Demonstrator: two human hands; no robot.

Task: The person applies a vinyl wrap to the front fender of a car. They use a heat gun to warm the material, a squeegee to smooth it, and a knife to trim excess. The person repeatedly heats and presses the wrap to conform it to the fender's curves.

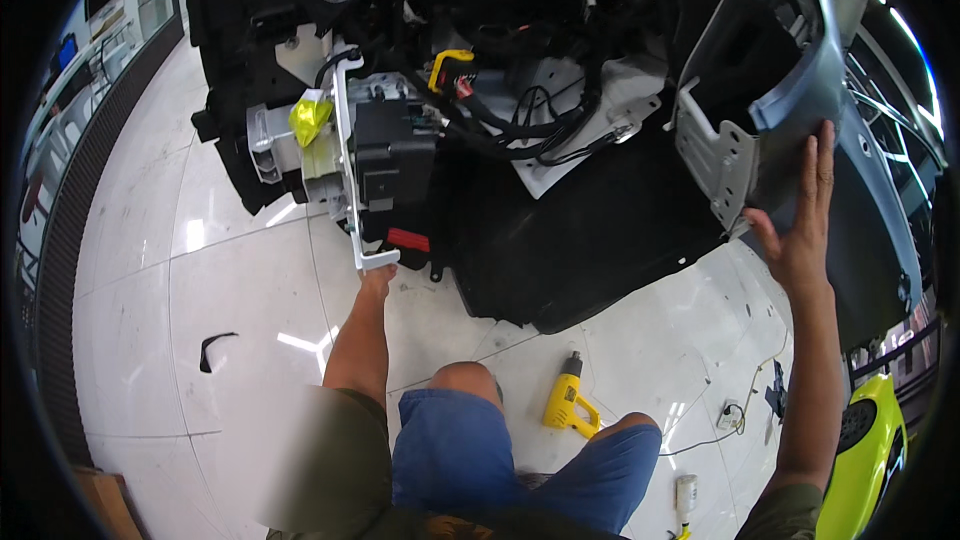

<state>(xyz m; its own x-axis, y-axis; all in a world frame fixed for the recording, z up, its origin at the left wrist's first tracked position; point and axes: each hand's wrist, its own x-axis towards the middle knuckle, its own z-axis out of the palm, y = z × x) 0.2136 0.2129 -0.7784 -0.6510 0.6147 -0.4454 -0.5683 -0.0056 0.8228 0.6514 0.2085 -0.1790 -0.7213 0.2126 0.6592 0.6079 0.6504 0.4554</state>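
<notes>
On a glossy white tiled workshop floor (230, 290), a person in blue shorts crouches before the stripped front end of a car, both arms stretched out to it. The left hand (378, 278) reaches up to the lower tip of a slim white metal bracket (347, 170) that runs upright down the exposed front; the hand touches the bracket's bent foot, but the fingers are hidden behind it and whether they grip or merely press cannot be told. Just beside the bracket sit a black plastic box-shaped module (393, 155) with a small red tab (408, 239) below it, and, to the other side, a scrap of yellow-green tape or film (309, 117) stuck on a grey housing. Above and behind them, black cable looms (520, 130) and a yellow connector (450, 65) hang in the open bay.

The right hand (805, 215) lies flat and open, fingers straight and pointing upward, palm pressed against the grey-blue painted body panel (800, 90) at the car's corner, holding nothing. A pale grey perforated metal mounting plate (715, 155) stands just beside that hand, toward the bay.

Between the knees and the car, a yellow heat gun (568, 398) with a black nozzle lies on the tiles, well apart from both hands, and a thin cable (740, 410) trails past it. A lime-yellow curved body part (870, 460) shows at the right edge.
</notes>
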